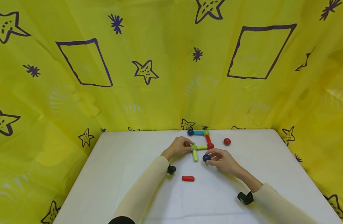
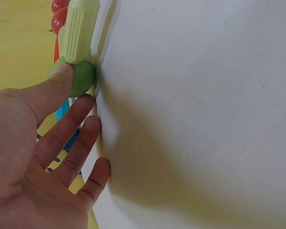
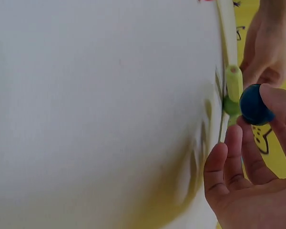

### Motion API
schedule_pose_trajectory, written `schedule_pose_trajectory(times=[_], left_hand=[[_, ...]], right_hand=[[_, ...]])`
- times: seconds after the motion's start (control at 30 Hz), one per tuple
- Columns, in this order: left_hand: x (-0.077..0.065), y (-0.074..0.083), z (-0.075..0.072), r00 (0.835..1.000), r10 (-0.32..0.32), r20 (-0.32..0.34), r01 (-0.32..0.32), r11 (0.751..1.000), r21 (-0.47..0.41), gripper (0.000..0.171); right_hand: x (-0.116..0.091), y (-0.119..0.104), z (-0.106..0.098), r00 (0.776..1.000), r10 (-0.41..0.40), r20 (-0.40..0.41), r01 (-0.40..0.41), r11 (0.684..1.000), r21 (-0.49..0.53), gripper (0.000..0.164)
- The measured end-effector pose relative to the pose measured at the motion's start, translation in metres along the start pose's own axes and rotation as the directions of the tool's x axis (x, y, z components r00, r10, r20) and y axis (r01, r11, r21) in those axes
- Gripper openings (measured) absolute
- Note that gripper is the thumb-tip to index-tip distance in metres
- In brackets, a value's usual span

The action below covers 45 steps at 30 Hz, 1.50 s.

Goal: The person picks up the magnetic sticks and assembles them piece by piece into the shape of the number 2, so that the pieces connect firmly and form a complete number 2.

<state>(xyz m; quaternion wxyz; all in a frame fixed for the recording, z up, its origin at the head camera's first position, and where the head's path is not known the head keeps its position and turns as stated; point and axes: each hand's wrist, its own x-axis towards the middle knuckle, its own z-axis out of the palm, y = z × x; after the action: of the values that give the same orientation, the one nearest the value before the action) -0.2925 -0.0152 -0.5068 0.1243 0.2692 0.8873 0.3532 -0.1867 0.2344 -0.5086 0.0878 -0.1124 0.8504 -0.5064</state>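
My left hand (image 1: 179, 146) pinches a green ball (image 2: 84, 78) between thumb and index finger, its other fingers spread loosely. From that ball a light green stick (image 1: 195, 156) points toward me, and a second light green stick (image 1: 201, 147) runs right to a red ball (image 1: 210, 146). Beyond it the chain goes on through a red stick (image 1: 208, 139), another green ball (image 1: 206, 132) and a blue stick (image 1: 198, 133) to a dark blue ball (image 1: 190, 132). Just right of the near stick's free end, my right hand (image 1: 224, 160) pinches a second dark blue ball (image 3: 253, 105).
A loose red stick (image 1: 188, 178) lies on the white table (image 1: 126, 174), nearer to me than the chain. Another red ball (image 1: 227, 142) rests to the right of the chain. Yellow patterned cloth (image 1: 166, 99) hangs behind and along both sides.
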Motion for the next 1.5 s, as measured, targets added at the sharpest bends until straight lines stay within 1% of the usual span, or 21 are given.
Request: schedule_pose_trajectory(times=[0.13,0.27,0.4,0.53,0.73,1.0,1.4,1.5], left_hand=[[0.001,-0.001,0.001,1.0,0.015,-0.005,-0.015,1.0,0.01,0.027],[0.002,-0.001,0.001,0.999,0.047,-0.012,-0.046,0.998,0.029,0.026],[0.002,-0.003,0.0,0.997,0.068,-0.021,-0.067,0.997,0.036,0.026],[0.002,-0.004,0.0,0.997,0.071,-0.016,-0.071,0.997,0.032,0.026],[0.001,-0.004,-0.001,0.998,0.058,-0.011,-0.058,0.998,0.029,0.026],[0.002,-0.003,0.0,0.998,0.067,-0.006,-0.067,0.997,0.035,0.026],[0.003,-0.005,0.001,0.997,0.079,-0.017,-0.078,0.995,0.055,0.027],[0.003,-0.005,0.001,0.997,0.078,-0.017,-0.077,0.996,0.052,0.026]], right_hand=[[0.002,0.0,0.015,1.0,-0.031,-0.001,0.031,0.998,-0.053,0.029],[0.004,-0.002,0.026,0.998,-0.064,0.004,0.064,0.996,-0.066,0.028],[0.003,-0.005,0.033,0.998,-0.069,0.009,0.07,0.994,-0.08,0.027],[0.002,-0.008,0.037,0.998,-0.059,0.012,0.06,0.992,-0.109,0.027],[0.003,-0.006,0.04,0.998,-0.055,0.004,0.055,0.988,-0.144,0.028],[0.006,-0.01,0.043,0.996,-0.084,0.005,0.084,0.983,-0.162,0.027],[0.008,-0.011,0.049,0.996,-0.088,-0.02,0.084,0.983,-0.163,0.028],[0.007,-0.012,0.048,0.996,-0.093,-0.005,0.091,0.981,-0.169,0.029]])
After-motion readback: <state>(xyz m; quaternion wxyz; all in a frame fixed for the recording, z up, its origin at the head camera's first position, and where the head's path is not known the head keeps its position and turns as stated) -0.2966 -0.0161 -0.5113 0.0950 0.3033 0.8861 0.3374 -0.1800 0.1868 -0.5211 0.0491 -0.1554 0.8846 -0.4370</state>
